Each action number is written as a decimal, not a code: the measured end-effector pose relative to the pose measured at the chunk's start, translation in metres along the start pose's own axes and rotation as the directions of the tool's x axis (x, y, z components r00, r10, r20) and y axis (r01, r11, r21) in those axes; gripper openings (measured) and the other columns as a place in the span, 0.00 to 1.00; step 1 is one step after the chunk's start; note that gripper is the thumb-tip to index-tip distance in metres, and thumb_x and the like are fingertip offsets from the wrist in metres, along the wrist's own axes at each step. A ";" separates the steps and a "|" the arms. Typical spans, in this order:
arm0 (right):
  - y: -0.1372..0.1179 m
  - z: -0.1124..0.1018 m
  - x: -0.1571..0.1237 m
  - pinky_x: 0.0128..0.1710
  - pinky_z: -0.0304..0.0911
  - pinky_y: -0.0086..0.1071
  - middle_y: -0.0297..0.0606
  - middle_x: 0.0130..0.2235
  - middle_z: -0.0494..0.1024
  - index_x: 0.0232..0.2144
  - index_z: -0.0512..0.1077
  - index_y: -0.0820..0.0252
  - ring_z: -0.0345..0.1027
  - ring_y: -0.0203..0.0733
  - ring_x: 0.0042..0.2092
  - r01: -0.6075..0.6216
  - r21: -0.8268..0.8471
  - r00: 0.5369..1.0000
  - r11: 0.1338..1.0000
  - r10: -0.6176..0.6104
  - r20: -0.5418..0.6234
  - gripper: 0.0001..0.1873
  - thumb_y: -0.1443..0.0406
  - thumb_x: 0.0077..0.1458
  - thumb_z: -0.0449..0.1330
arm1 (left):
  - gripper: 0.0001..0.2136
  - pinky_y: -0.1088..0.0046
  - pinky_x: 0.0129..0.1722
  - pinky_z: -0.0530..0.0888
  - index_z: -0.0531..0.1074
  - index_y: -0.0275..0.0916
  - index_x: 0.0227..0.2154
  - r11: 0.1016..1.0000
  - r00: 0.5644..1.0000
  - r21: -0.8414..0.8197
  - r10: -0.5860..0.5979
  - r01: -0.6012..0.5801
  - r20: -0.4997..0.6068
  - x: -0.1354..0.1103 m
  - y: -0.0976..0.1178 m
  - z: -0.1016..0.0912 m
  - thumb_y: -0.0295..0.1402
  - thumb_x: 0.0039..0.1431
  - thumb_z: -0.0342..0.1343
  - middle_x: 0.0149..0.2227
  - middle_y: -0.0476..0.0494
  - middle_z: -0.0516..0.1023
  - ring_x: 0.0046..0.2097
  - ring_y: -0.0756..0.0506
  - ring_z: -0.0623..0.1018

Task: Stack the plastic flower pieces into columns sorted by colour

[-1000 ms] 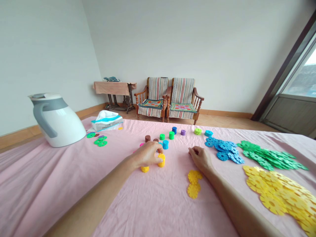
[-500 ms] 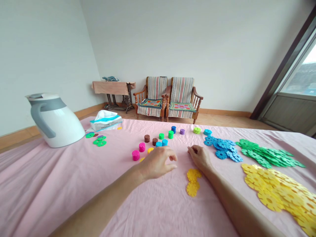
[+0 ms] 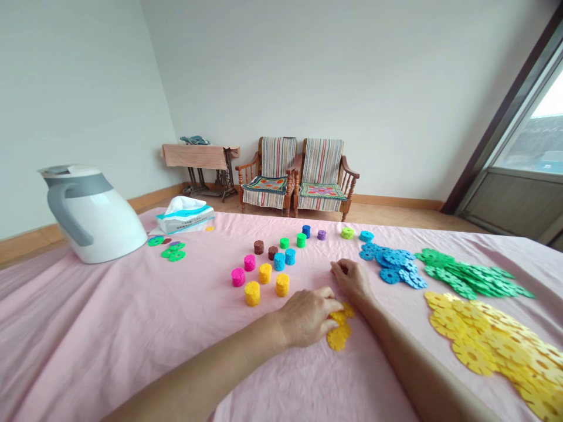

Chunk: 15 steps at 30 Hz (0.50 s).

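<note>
My left hand (image 3: 310, 316) is low over a small group of yellow notched plastic discs (image 3: 338, 338). Its thumb and fingers close on the edges of one disc, partly hiding it. My right hand (image 3: 354, 280) rests on the cloth just beyond these discs, fingers curled together; whatever they hold, if anything, is hidden. Left of my hands stand short disc stacks: a yellow stack (image 3: 282, 285), two more yellow ones, a pink stack (image 3: 238, 277), a light blue stack (image 3: 290, 256), a brown stack (image 3: 259, 247) and a green stack (image 3: 301, 240).
Loose piles of yellow discs (image 3: 475, 354), green discs (image 3: 466, 272) and blue discs (image 3: 391, 258) spread along the right. A white and grey jug (image 3: 105, 225) and a tissue box (image 3: 187, 221) stand at the left on the pink cloth (image 3: 185, 328). Two wooden chairs (image 3: 323, 176) are beyond the table.
My left hand has moved right and toward me, from above the cloth down onto the yellow discs, uncovering the yellow stacks. My right hand stays in place. The view has shifted slightly.
</note>
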State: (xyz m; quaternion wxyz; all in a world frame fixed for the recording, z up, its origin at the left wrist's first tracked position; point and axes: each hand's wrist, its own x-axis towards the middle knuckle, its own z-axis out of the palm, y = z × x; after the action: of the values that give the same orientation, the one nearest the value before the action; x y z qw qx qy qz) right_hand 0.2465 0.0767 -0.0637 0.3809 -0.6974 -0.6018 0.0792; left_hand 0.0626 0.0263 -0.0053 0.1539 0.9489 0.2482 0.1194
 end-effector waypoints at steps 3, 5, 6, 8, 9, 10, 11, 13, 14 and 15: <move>0.001 0.000 0.000 0.22 0.47 0.28 0.37 0.22 0.74 0.18 0.68 0.59 0.62 0.36 0.24 0.001 -0.004 1.000 1.000 -0.001 0.001 0.18 0.56 0.52 0.49 | 0.14 0.71 0.41 0.71 0.70 0.43 0.44 1.000 1.000 -0.001 -0.011 0.011 -0.013 -0.004 -0.005 -0.001 0.30 0.54 0.55 0.41 0.46 0.72 0.39 0.45 0.75; 0.000 -0.001 0.000 0.23 0.48 0.28 0.37 0.22 0.74 0.18 0.68 0.59 0.62 0.36 0.24 0.002 -0.008 1.000 1.000 -0.002 0.002 0.18 0.57 0.52 0.49 | 0.13 0.72 0.41 0.71 0.71 0.42 0.43 1.000 1.000 -0.023 -0.017 0.016 -0.017 -0.008 -0.008 -0.003 0.30 0.53 0.57 0.41 0.46 0.72 0.40 0.45 0.75; -0.001 -0.001 0.000 0.23 0.48 0.28 0.37 0.22 0.74 0.18 0.68 0.59 0.62 0.36 0.24 0.003 -0.010 1.000 1.000 -0.003 0.002 0.18 0.57 0.52 0.49 | 0.12 0.72 0.41 0.71 0.71 0.41 0.42 0.999 1.000 -0.038 -0.018 0.017 -0.017 -0.010 -0.009 -0.005 0.30 0.52 0.57 0.41 0.46 0.72 0.40 0.46 0.75; -0.002 -0.002 -0.001 0.23 0.48 0.28 0.37 0.22 0.74 0.18 0.67 0.59 0.63 0.37 0.25 0.005 -0.011 1.000 1.000 -0.005 0.003 0.18 0.57 0.52 0.49 | 0.10 0.73 0.40 0.70 0.72 0.40 0.39 0.998 1.000 -0.062 -0.021 0.020 -0.014 -0.016 -0.010 -0.008 0.31 0.53 0.57 0.40 0.47 0.73 0.39 0.46 0.74; -0.003 -0.003 -0.001 0.23 0.48 0.28 0.37 0.22 0.73 0.17 0.67 0.59 0.62 0.37 0.25 0.007 -0.010 1.000 1.000 -0.007 0.004 0.18 0.57 0.52 0.49 | 0.09 0.74 0.40 0.70 0.72 0.40 0.38 0.997 1.000 -0.070 -0.024 0.023 -0.013 -0.019 -0.010 -0.009 0.31 0.53 0.57 0.39 0.47 0.73 0.39 0.47 0.74; -0.004 -0.003 -0.001 0.23 0.48 0.28 0.36 0.22 0.73 0.17 0.67 0.59 0.62 0.36 0.24 0.009 -0.010 1.000 1.000 -0.009 0.004 0.18 0.57 0.52 0.49 | 0.09 0.74 0.39 0.70 0.72 0.40 0.38 0.997 1.000 -0.075 -0.029 0.028 -0.011 -0.022 -0.010 -0.010 0.32 0.53 0.58 0.38 0.47 0.73 0.39 0.47 0.74; -0.004 -0.004 -0.002 0.23 0.48 0.28 0.36 0.21 0.73 0.17 0.66 0.59 0.62 0.36 0.24 0.009 -0.010 1.000 1.000 -0.009 0.005 0.18 0.57 0.52 0.49 | 0.09 0.74 0.39 0.70 0.72 0.40 0.37 0.996 0.999 -0.078 -0.036 0.035 -0.008 -0.025 -0.010 -0.012 0.33 0.52 0.58 0.38 0.47 0.73 0.39 0.46 0.74; -0.005 -0.005 -0.002 0.23 0.47 0.28 0.36 0.20 0.72 0.16 0.65 0.59 0.62 0.36 0.24 0.006 -0.013 1.000 1.000 -0.006 0.006 0.19 0.56 0.52 0.49 | 0.10 0.74 0.39 0.70 0.72 0.40 0.38 0.996 0.999 -0.076 -0.053 0.053 -0.002 -0.032 -0.010 -0.016 0.33 0.51 0.59 0.38 0.46 0.73 0.40 0.46 0.74; -0.005 -0.005 -0.003 0.23 0.47 0.28 0.35 0.20 0.71 0.16 0.65 0.59 0.61 0.36 0.23 0.004 -0.015 1.000 1.000 -0.004 0.007 0.19 0.56 0.52 0.49 | 0.11 0.73 0.39 0.70 0.72 0.40 0.39 0.996 0.998 -0.072 -0.061 0.061 -0.005 -0.035 -0.010 -0.020 0.32 0.50 0.59 0.39 0.46 0.73 0.40 0.46 0.74; -0.005 -0.005 -0.003 0.23 0.47 0.28 0.35 0.20 0.71 0.16 0.65 0.59 0.61 0.36 0.23 0.004 -0.019 1.000 1.000 -0.003 0.007 0.19 0.56 0.52 0.49 | 0.11 0.73 0.40 0.69 0.72 0.40 0.39 0.996 0.997 -0.065 -0.070 0.068 -0.018 -0.037 -0.011 -0.025 0.31 0.50 0.59 0.39 0.46 0.73 0.41 0.46 0.73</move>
State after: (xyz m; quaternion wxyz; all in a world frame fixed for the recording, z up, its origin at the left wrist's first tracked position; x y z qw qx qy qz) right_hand 0.2445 0.0719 -0.0576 0.3724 -0.6997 -0.6051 0.0752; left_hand 0.0185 0.0223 0.0080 0.1860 0.9331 0.2784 0.1315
